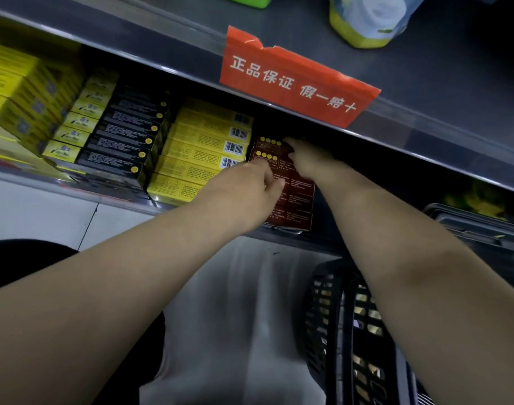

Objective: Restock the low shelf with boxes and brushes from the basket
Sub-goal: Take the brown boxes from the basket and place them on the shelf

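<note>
So the dark red cardboard boxes [293,188] with yellow dots sit stacked at the low grey metal shelf's [308,244] front edge, right beside yellow boxes. The black plastic mesh basket [331,317] is on the floor below, some stuff inside.

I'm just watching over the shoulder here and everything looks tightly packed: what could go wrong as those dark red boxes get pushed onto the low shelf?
1. The dark red boxes stick out past the shelf edge; the front one could tip off.
2. The left hand works right beside the yellow boxes and might nudge that stack askew.
3. The right hand reaches under the upper shelf with the red sign, where knuckles could knock.
</note>
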